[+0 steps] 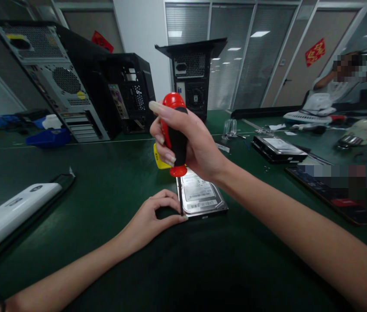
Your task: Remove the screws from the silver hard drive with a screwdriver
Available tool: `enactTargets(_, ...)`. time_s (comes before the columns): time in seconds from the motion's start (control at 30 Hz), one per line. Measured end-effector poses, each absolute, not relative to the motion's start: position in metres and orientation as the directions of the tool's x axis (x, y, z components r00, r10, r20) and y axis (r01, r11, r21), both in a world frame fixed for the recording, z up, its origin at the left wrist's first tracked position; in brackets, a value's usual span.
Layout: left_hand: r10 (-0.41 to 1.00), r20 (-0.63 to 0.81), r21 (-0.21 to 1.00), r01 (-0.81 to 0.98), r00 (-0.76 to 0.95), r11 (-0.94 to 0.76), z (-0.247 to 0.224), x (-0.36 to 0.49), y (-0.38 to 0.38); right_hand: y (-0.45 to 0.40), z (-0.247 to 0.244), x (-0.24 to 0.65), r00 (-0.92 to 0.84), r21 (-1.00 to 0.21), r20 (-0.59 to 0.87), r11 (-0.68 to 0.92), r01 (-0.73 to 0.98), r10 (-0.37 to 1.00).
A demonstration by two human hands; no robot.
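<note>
My right hand (190, 138) is wrapped round the red and black handle of a screwdriver (179, 147), held upright. Its dark shaft points straight down, and the tip meets the near left corner of a silver hard drive (199, 195). That drive lies flat on the green table, label side up. From the left, my left hand (157, 212) grips the drive's edge, the thumb at the near corner right by the screwdriver tip and the fingers curled along the left side. A yellow object (161, 159) shows partly behind my right hand.
Computer cases (73, 86) stand at the back left, another case (194, 82) at the back centre. To the right lie another hard drive (281, 149) and a dark board (333, 195). A white device (17, 212) with a cable lies left. A person (339, 82) is at the far right.
</note>
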State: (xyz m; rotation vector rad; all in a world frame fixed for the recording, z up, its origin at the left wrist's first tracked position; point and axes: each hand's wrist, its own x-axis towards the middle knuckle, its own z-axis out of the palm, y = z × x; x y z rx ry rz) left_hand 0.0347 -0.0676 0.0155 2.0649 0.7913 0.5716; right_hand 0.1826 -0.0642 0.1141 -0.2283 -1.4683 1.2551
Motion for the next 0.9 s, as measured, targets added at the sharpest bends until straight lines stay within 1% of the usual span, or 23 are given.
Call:
enactTargets(0.13, 0.711, 0.114, 0.819, 0.339, 0.694, -0.462, 0.016, 0.035, -0.069, -0.065, 0.113, 0.181, -0.323, -0.763, 0.607, 0.419, -0.492, 0.726)
enactTargets(0.27, 0.690, 0.129, 0.813, 0.323, 0.712, -0.485, 0.017, 0.035, -0.068, -0.063, 0.112, 0.179, -0.256, -0.769, 0.597, 0.451, -0.453, 0.760)
enactTargets(0.43, 0.652, 0.181, 0.781, 0.295, 0.736, -0.550, 0.015, 0.035, -0.067, -0.067, 0.115, 0.177, -0.133, -0.764, 0.595, 0.506, -0.399, 0.793)
enactTargets(0.5, 0.646, 0.196, 0.777, 0.285, 0.738, -0.561, 0.013, 0.035, -0.066, -0.069, 0.115, 0.177, -0.124, -0.774, 0.585, 0.506, -0.381, 0.801)
enactTargets(0.6, 0.658, 0.198, 0.791, 0.278, 0.726, -0.545, 0.011, 0.035, -0.066, -0.067, 0.115, 0.178, -0.195, -0.751, 0.611, 0.484, -0.449, 0.767)
enactTargets(0.7, 0.672, 0.186, 0.808, 0.278, 0.716, -0.519, 0.011, 0.036, -0.066, -0.058, 0.115, 0.184, -0.334, -0.750, 0.630, 0.435, -0.498, 0.701)
enactTargets(0.83, 0.684, 0.155, 0.814, 0.300, 0.713, -0.497, 0.012, 0.035, -0.066, -0.044, 0.127, 0.202, -0.531, -0.820, 0.571, 0.416, -0.393, 0.626)
enactTargets(0.87, 0.686, 0.148, 0.813, 0.308, 0.712, -0.494, 0.012, 0.034, -0.066, -0.042, 0.135, 0.208, -0.549, -0.839, 0.545, 0.423, -0.343, 0.634)
enactTargets(0.9, 0.687, 0.140, 0.811, 0.315, 0.713, -0.493, 0.012, 0.034, -0.066, -0.040, 0.143, 0.215, -0.636, -0.867, 0.480, 0.440, -0.236, 0.604)
